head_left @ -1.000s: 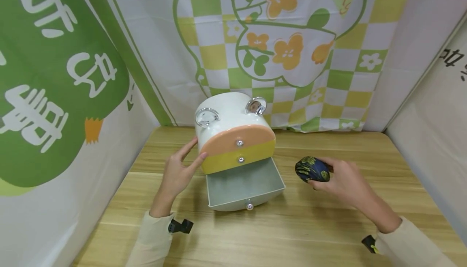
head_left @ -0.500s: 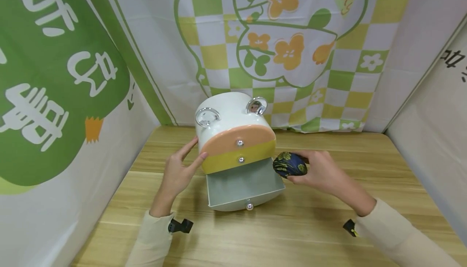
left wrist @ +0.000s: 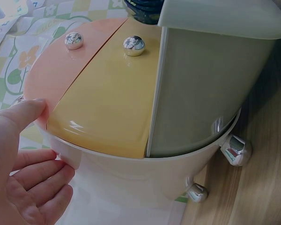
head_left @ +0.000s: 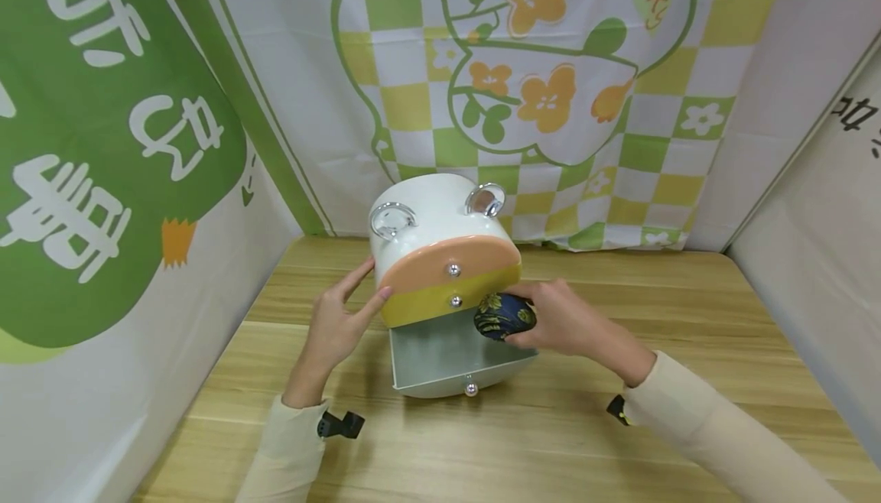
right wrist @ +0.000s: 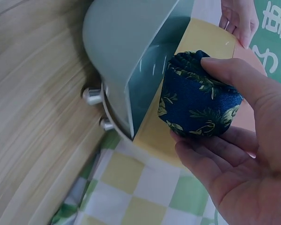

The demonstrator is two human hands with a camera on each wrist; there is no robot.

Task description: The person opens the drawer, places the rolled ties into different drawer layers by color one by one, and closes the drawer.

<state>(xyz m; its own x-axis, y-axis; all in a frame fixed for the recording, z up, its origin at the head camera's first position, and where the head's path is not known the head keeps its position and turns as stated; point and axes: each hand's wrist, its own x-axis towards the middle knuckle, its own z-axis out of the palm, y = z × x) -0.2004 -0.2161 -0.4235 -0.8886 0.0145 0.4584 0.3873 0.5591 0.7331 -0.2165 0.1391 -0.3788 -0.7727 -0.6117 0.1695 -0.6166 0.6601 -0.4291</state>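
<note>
My right hand (head_left: 560,318) grips a rolled necktie (head_left: 505,316), dark blue with yellow-green floral figures, above the right part of a pulled-out grey-green drawer (head_left: 433,354). In the right wrist view, the thumb is on one side of the necktie (right wrist: 199,101) and the fingers on the other. The drawer belongs to a small white cabinet (head_left: 427,201) with peach and yellow upper drawers, both pushed in. My left hand (head_left: 337,331) rests on the cabinet's left side. Its thumb touches the front edge, as the left wrist view shows; the other fingers lie along the white side wall.
The cabinet stands on a wooden table (head_left: 592,426), with two shiny ear-shaped rings on top and silver knobs in front. A patterned cloth (head_left: 585,205) hangs just behind it. Printed cloth walls enclose the table left and right.
My right hand has carried the necktie leftward, from the table's right side to over the open drawer. The left hand and the cabinet have stayed in place.
</note>
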